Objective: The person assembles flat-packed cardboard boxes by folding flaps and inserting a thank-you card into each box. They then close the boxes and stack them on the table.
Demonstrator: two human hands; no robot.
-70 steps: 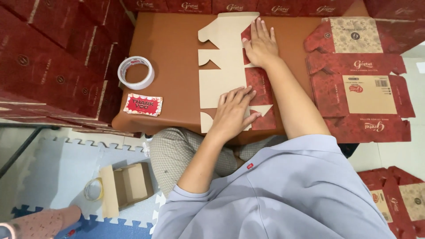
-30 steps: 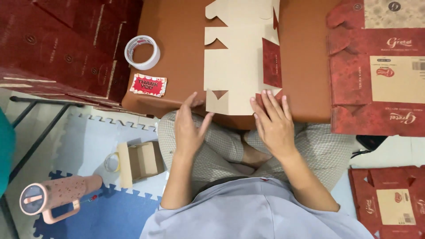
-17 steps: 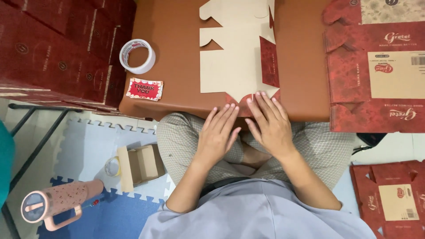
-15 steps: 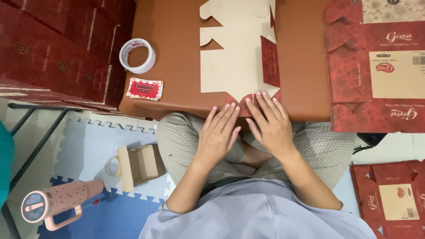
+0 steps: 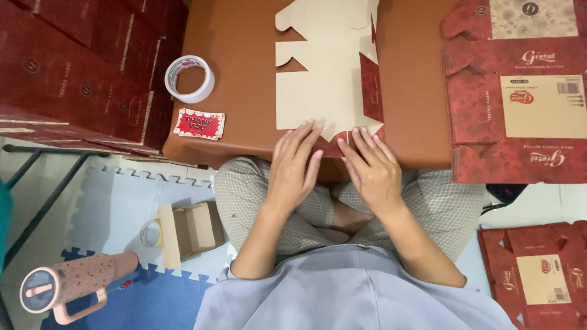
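Observation:
A flat die-cut cardboard box blank [image 5: 324,85], tan inside and dark red outside, lies on a low brown table [image 5: 244,116]. My left hand [image 5: 295,166] rests palm down at the table's near edge, fingertips on the blank's lower edge. My right hand [image 5: 370,168] lies beside it, fingers spread, pressing the blank's red lower flaps. Neither hand grips anything. My crossed legs in checked trousers sit under the table edge.
A roll of clear tape [image 5: 190,78] and a small red card [image 5: 199,124] lie on the table's left. Stacked dark red boxes [image 5: 73,67] stand at left, flat red blanks [image 5: 513,91] at right and on the floor [image 5: 538,275]. A small open carton [image 5: 189,232] and a pink bottle [image 5: 73,284] sit on foam mats.
Both hands drew back from the middle of the blank to its near edge and came together side by side; the view also shifted so the table sits higher in frame.

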